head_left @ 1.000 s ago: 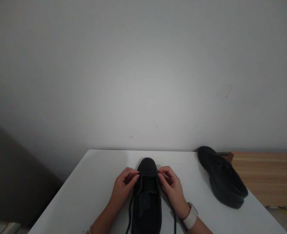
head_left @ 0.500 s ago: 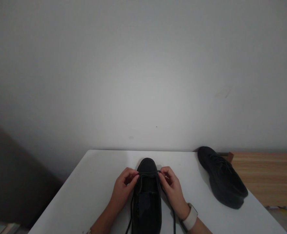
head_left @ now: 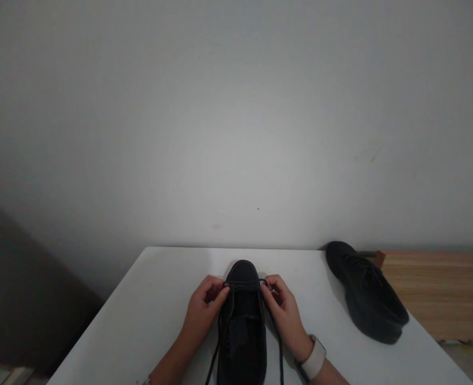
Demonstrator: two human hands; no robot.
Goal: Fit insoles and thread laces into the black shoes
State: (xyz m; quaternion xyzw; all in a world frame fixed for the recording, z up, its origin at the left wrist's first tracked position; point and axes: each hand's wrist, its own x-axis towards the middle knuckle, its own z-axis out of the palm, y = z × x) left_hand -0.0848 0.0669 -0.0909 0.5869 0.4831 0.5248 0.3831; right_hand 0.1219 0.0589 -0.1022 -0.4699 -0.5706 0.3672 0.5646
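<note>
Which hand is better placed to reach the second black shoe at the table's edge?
The right hand, probably. It pinches the lace on the near shoe on the same side as the second shoe; the left hand would have to cross over the near shoe.

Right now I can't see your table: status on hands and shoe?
Left hand, right hand each pinching black lace across near shoe. Second shoe lies apart, right.
</note>
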